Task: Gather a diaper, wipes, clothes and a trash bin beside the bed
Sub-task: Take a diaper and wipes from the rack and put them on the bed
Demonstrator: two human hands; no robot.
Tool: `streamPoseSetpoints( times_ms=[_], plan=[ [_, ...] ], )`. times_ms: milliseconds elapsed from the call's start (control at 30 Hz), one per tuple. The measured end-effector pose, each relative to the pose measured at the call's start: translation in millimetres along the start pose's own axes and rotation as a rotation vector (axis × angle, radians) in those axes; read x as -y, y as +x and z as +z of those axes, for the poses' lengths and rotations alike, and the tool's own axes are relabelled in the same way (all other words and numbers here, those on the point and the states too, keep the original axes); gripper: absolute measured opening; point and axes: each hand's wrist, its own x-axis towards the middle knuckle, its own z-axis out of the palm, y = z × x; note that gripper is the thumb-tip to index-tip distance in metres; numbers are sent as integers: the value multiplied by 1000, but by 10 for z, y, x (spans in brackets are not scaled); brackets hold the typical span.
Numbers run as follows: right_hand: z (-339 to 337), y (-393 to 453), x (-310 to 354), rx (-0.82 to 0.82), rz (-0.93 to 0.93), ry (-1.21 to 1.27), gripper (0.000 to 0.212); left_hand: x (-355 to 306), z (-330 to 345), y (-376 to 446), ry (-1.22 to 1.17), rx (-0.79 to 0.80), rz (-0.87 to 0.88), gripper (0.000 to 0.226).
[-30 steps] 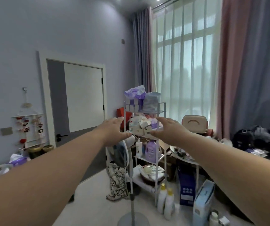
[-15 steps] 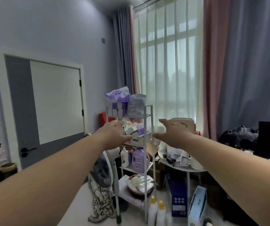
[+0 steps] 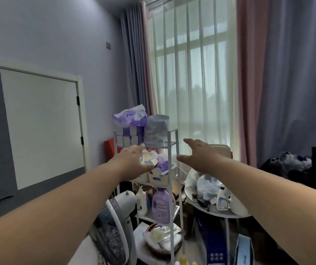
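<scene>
— Two hands are stretched out toward the white shelf rack (image 3: 173, 169) by the window. What are they doing?

— The left hand (image 3: 132, 163) is at the rack's second shelf, its fingers (image 3: 146, 167) spread loose over the white bins (image 3: 158, 177) there, touching or nearly touching the packets heaped in them; I cannot tell which. It grips nothing. The right hand (image 3: 199, 159) hangs in the air just right of the rack's front post, palm down, fingers spread and empty.

— Where are the diapers?

— On the top shelf: a purple-and-white diaper pack (image 3: 129, 124), torn open at the top, with a grey pack (image 3: 156, 129) touching its right side. Both sit above the left hand.

— And lower down?

— A purple bottle (image 3: 161, 205) and a white pump bottle (image 3: 141, 200) stand on the third shelf. A basket (image 3: 162, 241) sits below them. A fan (image 3: 113, 232) stands in front of the rack to the left, and a round worktop (image 3: 214, 211) with a white bottle (image 3: 222, 199) and bags is to the right.
</scene>
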Motion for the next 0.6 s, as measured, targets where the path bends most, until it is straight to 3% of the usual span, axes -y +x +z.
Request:
streamPoseSetpoints(
  times_ms=[433, 600],
  plan=[
    [563, 1821, -882, 9, -115, 48, 100, -15, 625, 1884, 47, -50, -71, 106],
    [681, 2528, -1344, 11, -169, 63, 88, -91, 894, 2570, 69, -81, -110, 101]
  ],
)
